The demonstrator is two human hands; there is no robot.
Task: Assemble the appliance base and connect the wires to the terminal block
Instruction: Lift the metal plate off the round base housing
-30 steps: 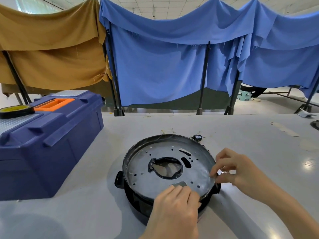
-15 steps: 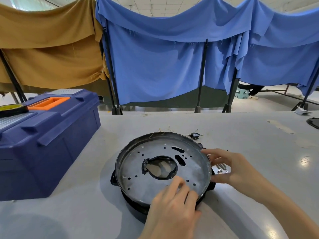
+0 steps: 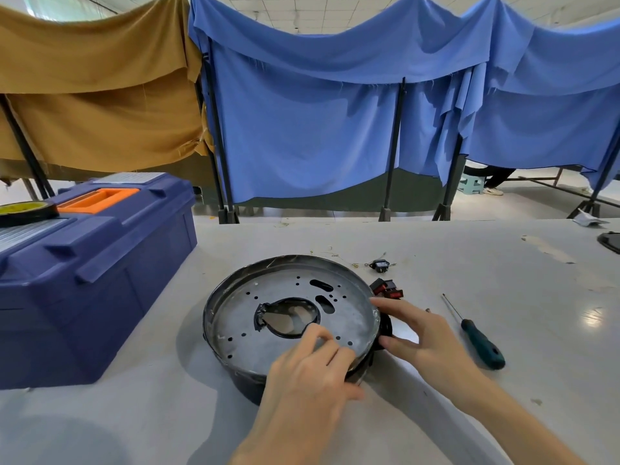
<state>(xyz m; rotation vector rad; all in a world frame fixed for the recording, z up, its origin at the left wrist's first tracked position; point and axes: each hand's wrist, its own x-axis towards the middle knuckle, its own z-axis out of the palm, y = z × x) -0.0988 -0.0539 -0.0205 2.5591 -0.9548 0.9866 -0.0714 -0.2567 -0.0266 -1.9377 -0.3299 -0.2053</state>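
The black appliance base [image 3: 250, 387] sits on the grey table, topped by a round metal plate [image 3: 241, 317] with several holes and a large centre opening. My left hand [image 3: 308, 374] lies over the near rim, fingertips pressing on the plate beside the opening. My right hand [image 3: 426, 337] holds the right side of the base, forefinger on the rim and thumb lower down against the black side. Two red rocker switches [image 3: 385, 288] lie just beyond my right fingers. A small black connector part [image 3: 380, 265] with thin wires lies farther back.
A green-handled screwdriver [image 3: 479, 342] lies right of my right hand, a small screw [image 3: 427, 310] between them. A large blue toolbox [image 3: 84, 280] with a tape roll [image 3: 27, 211] on top stands left. A dark object [image 3: 610, 241] sits at the table's right edge. Cloth screens hang behind.
My right hand slid from the plate's rim down to the right side of the base. My left fingers reached farther onto the plate. The view shifted, bringing the screwdriver and red switches into sight.
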